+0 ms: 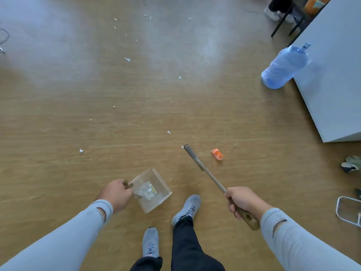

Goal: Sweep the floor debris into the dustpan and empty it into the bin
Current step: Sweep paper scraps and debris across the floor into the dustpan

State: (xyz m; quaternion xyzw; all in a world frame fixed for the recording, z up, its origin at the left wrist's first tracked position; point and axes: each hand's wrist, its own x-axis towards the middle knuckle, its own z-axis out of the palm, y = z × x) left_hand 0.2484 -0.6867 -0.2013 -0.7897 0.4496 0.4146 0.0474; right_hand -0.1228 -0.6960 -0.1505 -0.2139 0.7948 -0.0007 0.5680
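Here, orange scrap (217,153) beyond broom (207,173).

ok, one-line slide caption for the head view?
Left hand holds clear dustpan, right hand aims brush at orange scrap.

A clear dustpan (152,189) with a brown handle is held by that handle, tilted, its open mouth turned away from the holder. Crumpled clear and white scraps with a bit of yellow are seen lying inside it. A brush (213,181), with a thin metal shaft and a brown wooden grip, is held to the right of the dustpan, its narrow head pointed away and lying beyond the pan. An orange wrapper (217,153) lies just right of the brush head. Small white scraps (127,59) are scattered over the floor beyond the dustpan, one (182,147) touching the brush tip.
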